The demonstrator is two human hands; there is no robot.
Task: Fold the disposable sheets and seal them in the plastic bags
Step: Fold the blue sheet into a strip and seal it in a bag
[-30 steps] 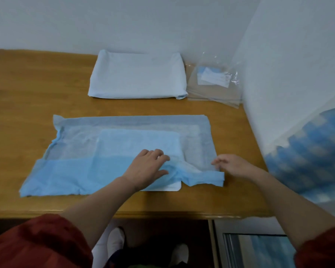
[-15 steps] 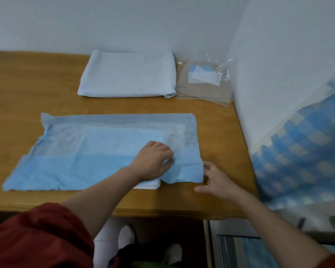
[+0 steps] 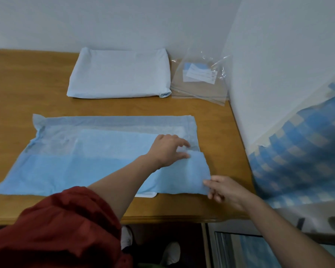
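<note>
The blue disposable sheet is spread across the centre of the wooden table, partly folded, its right end doubled over. It is judged light, thin and limp, apt to crease and slide; hold is best taken at corners and fold edges.

The left hand lies on the sheet at the flap's upper edge. Whether it presses or pinches cannot be told through the blur. The right hand pinches the flap's lower right corner.

A white edge shows beneath the sheet's near border and cannot be identified. At upper centre lies a folded white sheet, with the clear plastic bags just beside it at upper right. Nothing obstructs the fold.
</note>
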